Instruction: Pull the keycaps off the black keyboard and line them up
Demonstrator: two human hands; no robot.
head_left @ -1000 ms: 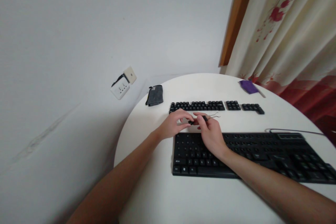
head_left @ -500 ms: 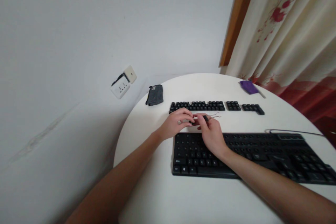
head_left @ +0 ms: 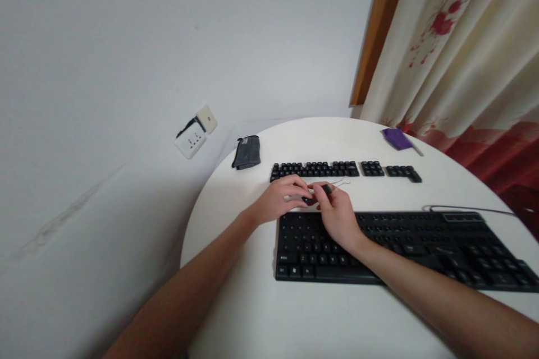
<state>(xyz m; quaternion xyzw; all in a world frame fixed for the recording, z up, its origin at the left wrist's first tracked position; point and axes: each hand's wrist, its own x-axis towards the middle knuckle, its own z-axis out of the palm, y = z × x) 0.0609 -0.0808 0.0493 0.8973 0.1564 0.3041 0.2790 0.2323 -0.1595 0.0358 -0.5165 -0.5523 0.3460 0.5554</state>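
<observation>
My left hand (head_left: 283,197) is closed in a pinch, its fingertips on a small black keycap (head_left: 307,201). Against it, my right hand (head_left: 336,210) grips a wire keycap puller (head_left: 327,189); the dark handle shows between thumb and fingers, and its thin wire prongs point away to the right. Both hands meet just above the far left edge of a black keyboard (head_left: 337,274). Bare switch positions show in its upper rows, while keys remain in the lower left rows. Fingers partly hide the keycap.
Removed keycaps (head_left: 345,169) stand in grouped rows behind the hands. A dark grey folded cloth (head_left: 248,152) lies at the table's back left, a purple item (head_left: 396,139) at the back right. The keyboard cable (head_left: 471,210) runs off to the right across the white round table (head_left: 244,314).
The view has shifted very slightly. Both hands stay together over the keyboard's far edge, with the puller's wire prongs turned a little and the fingers barely moved.
</observation>
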